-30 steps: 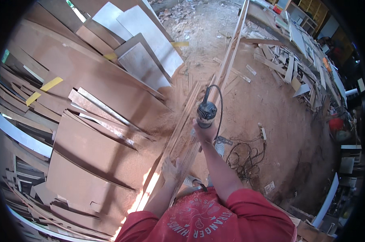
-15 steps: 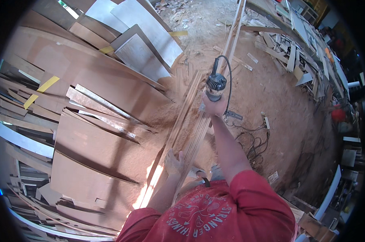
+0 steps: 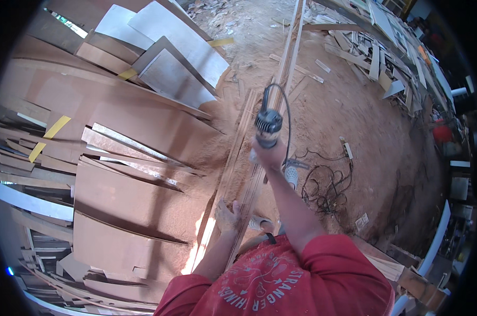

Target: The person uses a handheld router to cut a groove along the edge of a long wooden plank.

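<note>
My right hand [image 3: 270, 154] is closed on a dark handheld router [image 3: 268, 126], which sits over a long grooved wooden board [image 3: 290, 62] running away from me. A cord arches from its top down past my wrist. Nearer my body, my left hand [image 3: 227, 215] grips the board, beside another long strip [image 3: 238, 134] on the left. Sawdust lies along the wood. My shoes [image 3: 261, 223] show below it, partly hidden by the boards and my red shirt.
Leaning sheets [image 3: 175, 50] and brown panels [image 3: 117, 205] fill the left. At upper right lies a heap of offcuts [image 3: 372, 63]. Tangled cords [image 3: 325, 187] and a white power strip [image 3: 347, 148] lie on the dusty floor [image 3: 386, 147]. A red object [image 3: 441, 131] stands at far right.
The router and my right hand moved away from me, then back toward me and slightly left in the picture. My left hand stays on the board. The whole view has shifted slightly.
</note>
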### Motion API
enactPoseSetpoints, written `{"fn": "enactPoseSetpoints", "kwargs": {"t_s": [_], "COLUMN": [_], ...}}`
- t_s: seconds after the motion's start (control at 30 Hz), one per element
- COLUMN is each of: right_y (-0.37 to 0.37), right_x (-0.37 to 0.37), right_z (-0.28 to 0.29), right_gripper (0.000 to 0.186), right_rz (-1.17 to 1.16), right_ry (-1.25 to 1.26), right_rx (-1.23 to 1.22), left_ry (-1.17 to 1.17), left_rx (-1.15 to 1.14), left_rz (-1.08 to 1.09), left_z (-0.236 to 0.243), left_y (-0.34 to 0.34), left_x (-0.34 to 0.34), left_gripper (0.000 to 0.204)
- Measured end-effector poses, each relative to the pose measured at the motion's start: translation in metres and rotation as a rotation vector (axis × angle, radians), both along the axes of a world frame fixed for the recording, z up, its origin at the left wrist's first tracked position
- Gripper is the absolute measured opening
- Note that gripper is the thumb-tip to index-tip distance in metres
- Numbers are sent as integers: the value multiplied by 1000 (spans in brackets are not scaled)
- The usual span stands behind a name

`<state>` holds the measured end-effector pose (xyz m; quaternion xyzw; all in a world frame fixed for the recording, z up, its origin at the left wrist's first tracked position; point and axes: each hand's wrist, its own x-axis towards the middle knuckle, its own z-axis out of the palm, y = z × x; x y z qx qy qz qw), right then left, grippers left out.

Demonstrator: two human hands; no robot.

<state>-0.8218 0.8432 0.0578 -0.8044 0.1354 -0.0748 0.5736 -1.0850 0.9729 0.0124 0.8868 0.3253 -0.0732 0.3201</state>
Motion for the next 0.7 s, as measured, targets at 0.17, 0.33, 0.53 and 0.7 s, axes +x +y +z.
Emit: {"fn": "enactPoseSetpoints", "kwargs": {"t_s": [0.17, 0.33, 0.53, 0.7], "right_y": [-2, -7, -35, -32], "right_x": [-16, 35, 123, 125], "right_z": [5, 10, -1, 11], "right_gripper": [57, 56, 61, 57], "right_rz": [47, -2, -29, -54], "right_ry": [-112, -159, -364, -97], "right_rx": [-40, -17, 3, -171], "left_ry": [-10, -2, -15, -22], "left_rx": [-14, -33, -87, -60], "left_rz": [20, 7, -11, -13], "left_z": [1, 7, 10, 6], "left_y": [-3, -2, -6, -6], "left_x": [0, 0, 15, 12], "left_gripper": [83, 82, 82, 83]}}
